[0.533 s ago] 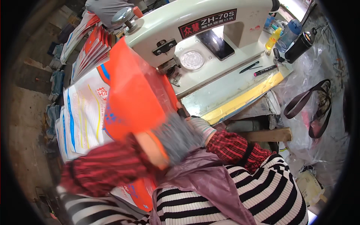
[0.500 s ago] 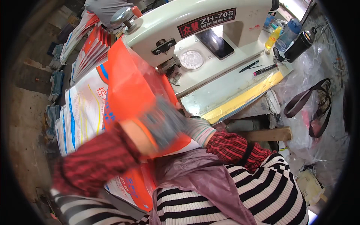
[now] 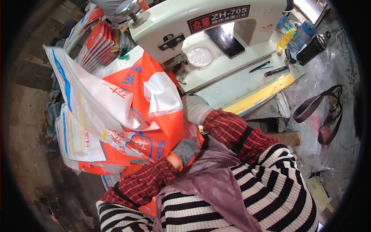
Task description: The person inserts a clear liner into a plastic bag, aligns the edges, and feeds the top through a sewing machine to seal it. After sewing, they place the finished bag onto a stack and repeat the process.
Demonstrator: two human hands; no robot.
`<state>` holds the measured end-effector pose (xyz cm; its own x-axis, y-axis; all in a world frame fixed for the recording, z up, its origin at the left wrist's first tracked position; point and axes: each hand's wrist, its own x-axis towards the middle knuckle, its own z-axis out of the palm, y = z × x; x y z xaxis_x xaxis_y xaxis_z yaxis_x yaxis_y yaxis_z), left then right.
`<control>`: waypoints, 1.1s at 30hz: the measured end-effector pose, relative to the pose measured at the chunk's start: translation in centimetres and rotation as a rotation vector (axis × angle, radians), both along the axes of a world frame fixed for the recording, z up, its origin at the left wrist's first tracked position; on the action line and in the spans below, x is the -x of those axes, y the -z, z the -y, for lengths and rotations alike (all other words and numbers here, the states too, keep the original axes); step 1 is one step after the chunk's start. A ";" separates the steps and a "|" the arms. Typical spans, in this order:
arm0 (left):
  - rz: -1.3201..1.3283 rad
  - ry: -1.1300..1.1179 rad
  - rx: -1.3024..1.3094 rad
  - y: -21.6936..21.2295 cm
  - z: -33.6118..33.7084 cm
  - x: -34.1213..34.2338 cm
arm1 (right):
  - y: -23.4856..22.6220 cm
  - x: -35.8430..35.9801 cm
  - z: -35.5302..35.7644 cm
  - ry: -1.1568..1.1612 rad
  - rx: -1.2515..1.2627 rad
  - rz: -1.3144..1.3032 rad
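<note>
My left hand (image 3: 185, 150), in a grey glove with an orange cuff, grips the lower edge of an orange and white woven sack (image 3: 131, 112) held up in front of me. My right hand (image 3: 195, 109), also gloved in grey, holds the same sack's right side close to the needle area of the white sewing machine (image 3: 201, 23). The sack is folded over, its white flap hanging toward the left. Both forearms wear red plaid sleeves.
More printed sacks (image 3: 75, 135) lie stacked at the left, others (image 3: 98, 42) at the back left. On the machine table (image 3: 247, 83) lie a phone (image 3: 226, 38), pens (image 3: 270, 69), a yellow bottle (image 3: 285, 38) and a dark flask (image 3: 309, 50). Plastic sheeting with a dark strap (image 3: 324, 112) is at the right.
The sack has been flipped over and pulled down; its white flap now hangs left. My left hand has dropped from the sack's middle to its lower edge near my chest.
</note>
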<state>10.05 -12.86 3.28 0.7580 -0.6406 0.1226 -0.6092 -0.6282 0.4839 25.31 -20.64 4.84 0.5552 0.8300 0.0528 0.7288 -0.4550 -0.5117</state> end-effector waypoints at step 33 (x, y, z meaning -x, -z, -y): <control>-0.477 -0.860 0.303 -5.0 -0.4 -1.8 | -0.6 7.2 8.0 0.364 -0.836 -1.697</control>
